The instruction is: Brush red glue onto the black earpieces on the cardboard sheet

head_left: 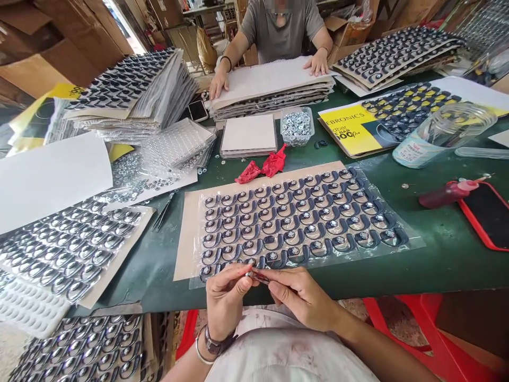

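In front of my waist, my left hand (226,302) pinches a small shiny round piece (249,274) between thumb and fingertips. My right hand (304,298) closes on slim metal tweezers (261,277), whose tip meets that piece. The fingers partly cover both. Just beyond lies a brown card sheet (189,233) under clear film, bearing rows of black hook-shaped parts (286,210). Most of these carry a shiny round stud; at least one, near the middle, looks bare. Both hands are at the sheet's near edge.
Across the green table (159,286), a co-worker's hands rest on a stack of sheets (274,85). Around lie a tub of small metal pieces (297,127), red scraps (274,162), a plastic jar (417,143), a red bottle (445,194), a phone (487,212) and more sheets (71,246).
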Available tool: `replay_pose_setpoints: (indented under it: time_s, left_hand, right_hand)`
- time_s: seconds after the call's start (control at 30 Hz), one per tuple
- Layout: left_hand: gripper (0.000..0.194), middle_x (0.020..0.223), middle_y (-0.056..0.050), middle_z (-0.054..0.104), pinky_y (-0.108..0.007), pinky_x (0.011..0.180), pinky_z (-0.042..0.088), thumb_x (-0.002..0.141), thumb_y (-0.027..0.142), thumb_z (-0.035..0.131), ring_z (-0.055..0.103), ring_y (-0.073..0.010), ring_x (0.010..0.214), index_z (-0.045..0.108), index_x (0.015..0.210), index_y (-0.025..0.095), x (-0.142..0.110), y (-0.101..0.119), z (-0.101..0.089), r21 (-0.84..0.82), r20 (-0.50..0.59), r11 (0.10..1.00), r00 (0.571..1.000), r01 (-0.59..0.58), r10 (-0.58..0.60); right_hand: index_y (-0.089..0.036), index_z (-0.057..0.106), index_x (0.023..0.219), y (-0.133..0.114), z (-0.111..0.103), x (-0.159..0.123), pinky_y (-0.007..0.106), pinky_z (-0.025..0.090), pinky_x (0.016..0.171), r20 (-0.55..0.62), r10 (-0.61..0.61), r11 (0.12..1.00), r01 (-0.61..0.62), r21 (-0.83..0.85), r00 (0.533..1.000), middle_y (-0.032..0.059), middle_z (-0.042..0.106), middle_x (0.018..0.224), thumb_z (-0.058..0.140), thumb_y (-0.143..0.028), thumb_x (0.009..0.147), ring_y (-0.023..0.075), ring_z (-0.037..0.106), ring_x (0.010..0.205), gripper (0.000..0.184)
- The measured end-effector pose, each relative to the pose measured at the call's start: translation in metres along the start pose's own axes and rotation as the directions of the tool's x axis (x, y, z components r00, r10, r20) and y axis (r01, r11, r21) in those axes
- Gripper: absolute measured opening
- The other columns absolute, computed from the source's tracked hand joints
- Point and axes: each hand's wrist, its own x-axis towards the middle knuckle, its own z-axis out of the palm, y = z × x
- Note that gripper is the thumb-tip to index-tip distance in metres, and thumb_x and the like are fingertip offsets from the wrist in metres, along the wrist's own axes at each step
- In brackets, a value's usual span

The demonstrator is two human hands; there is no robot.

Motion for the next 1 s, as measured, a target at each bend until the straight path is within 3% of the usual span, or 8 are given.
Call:
replay_pose_setpoints:
  time_s: [0.13,0.23,0.33,0.43,0.57,0.73,0.87,1.0]
  left_hand:
    - [0.018,0.079,-0.001,0.073,-0.021,0.052,0.058,0.073,0.030,0.083,0.067,-0.0116,0.054,0.078,0.090,0.030,-0.001,-0.003,0.001,-0.012,-0.010,1.000,1.000,-0.010,0.010]
    - [0.018,0.081,-0.002,0.073,-0.023,0.055,0.059,0.074,0.028,0.081,0.067,-0.0127,0.056,0.078,0.092,0.029,-0.003,-0.006,0.000,0.009,-0.007,1.000,1.000,-0.011,0.011]
    - [0.019,0.087,-0.006,0.074,-0.026,0.060,0.060,0.074,0.024,0.081,0.069,-0.0163,0.065,0.078,0.093,0.023,-0.004,-0.006,-0.006,0.076,0.009,0.997,1.000,0.000,-0.001]
    - [0.019,0.087,-0.008,0.074,-0.026,0.067,0.060,0.073,0.022,0.081,0.070,-0.0189,0.076,0.077,0.091,0.019,-0.003,-0.006,-0.013,0.145,0.002,0.989,1.000,-0.007,0.007]
    - [0.019,0.086,-0.006,0.072,-0.025,0.068,0.059,0.081,0.033,0.074,0.068,-0.0168,0.074,0.074,0.094,0.019,0.000,-0.009,-0.020,0.188,-0.019,0.982,1.000,-0.008,0.012]
    - [0.024,0.090,-0.008,0.072,-0.028,0.066,0.059,0.084,0.037,0.071,0.069,-0.0171,0.070,0.073,0.098,0.018,0.001,-0.006,-0.023,0.294,0.018,0.956,1.000,0.010,-0.016]
    - [0.028,0.098,-0.008,0.073,-0.030,0.075,0.059,0.078,0.036,0.077,0.069,-0.0191,0.080,0.073,0.099,0.018,0.022,0.016,-0.056,0.497,-0.059,0.867,0.995,-0.041,0.081]
    - [0.028,0.097,-0.005,0.070,-0.030,0.080,0.057,0.080,0.039,0.076,0.066,-0.0161,0.082,0.071,0.098,0.019,0.078,0.046,-0.117,0.737,-0.193,0.676,0.957,-0.005,0.217]
  right_hand:
    - [-0.018,0.058,0.137,0.005,0.005,-0.001,0.023,0.045,0.060,-0.012,-0.030,0.999,0.029,-0.030,0.999,-0.0013,0.059,0.066,0.041,-0.036,0.103,0.0108,0.053,0.060,0.042]
    - [-0.020,0.057,0.138,0.004,0.003,-0.002,0.024,0.050,0.065,-0.045,-0.067,0.993,0.062,-0.103,0.997,0.0024,0.069,0.080,0.041,-0.032,0.103,0.0119,0.060,0.064,0.041]
    - [-0.021,0.056,0.138,-0.005,-0.004,-0.003,0.028,0.055,0.079,-0.030,-0.069,0.974,0.061,-0.217,0.997,0.0069,0.074,0.108,0.041,-0.028,0.103,0.0150,0.069,0.082,0.039]
    - [-0.021,0.055,0.138,-0.013,-0.008,-0.006,0.031,0.053,0.093,-0.009,-0.051,0.943,0.045,-0.329,0.999,0.0075,0.069,0.127,0.041,-0.025,0.103,0.0192,0.068,0.108,0.039]
    - [-0.019,0.055,0.138,-0.015,-0.008,-0.008,0.033,0.055,0.091,-0.058,-0.042,0.913,0.015,-0.407,0.997,0.0082,0.069,0.126,0.041,-0.025,0.102,0.0211,0.069,0.108,0.039]
    - [-0.021,0.055,0.137,-0.010,-0.006,-0.005,0.029,0.055,0.087,-0.073,-0.039,0.949,0.014,-0.316,0.997,0.0064,0.072,0.121,0.041,-0.025,0.102,0.0183,0.071,0.103,0.038]
    - [-0.022,0.058,0.135,-0.006,-0.005,-0.009,0.030,0.056,0.085,-0.092,0.001,0.949,-0.030,-0.314,0.996,0.0073,0.074,0.114,0.041,-0.028,0.102,0.0189,0.072,0.093,0.037]
    - [-0.023,0.057,0.135,0.003,-0.005,-0.013,0.029,0.058,0.073,-0.115,0.027,0.948,-0.062,-0.312,0.993,0.0068,0.075,0.092,0.039,-0.034,0.103,0.0186,0.071,0.076,0.039]
